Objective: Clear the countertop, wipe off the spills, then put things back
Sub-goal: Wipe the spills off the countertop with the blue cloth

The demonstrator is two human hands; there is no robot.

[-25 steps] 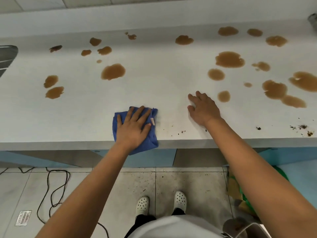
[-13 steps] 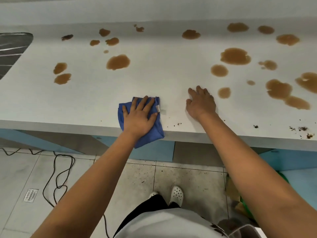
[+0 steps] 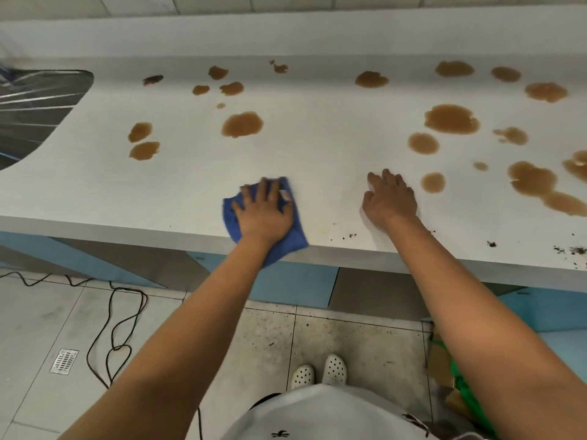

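A white countertop (image 3: 317,154) carries several brown liquid spills, among them a large one left of centre (image 3: 242,123) and another at the right (image 3: 451,119). My left hand (image 3: 265,212) presses flat on a blue cloth (image 3: 233,222) at the counter's front edge, and the cloth's lower corner hangs over that edge. My right hand (image 3: 390,198) rests palm down on the bare counter with fingers spread, just left of a small round spill (image 3: 432,182). Dark crumbs (image 3: 568,249) lie along the front edge at the right.
A foil-lined sink (image 3: 35,112) sits at the counter's left end. Below the counter are blue cabinet fronts (image 3: 295,284). A black cable (image 3: 120,328) and a floor drain (image 3: 64,361) lie on the tiled floor at left. A green bag (image 3: 467,389) stands at lower right.
My left hand has slid the blue cloth a little to the left along the front edge. My right hand has stayed planted on the counter. The view has shifted left, showing more of the sink.
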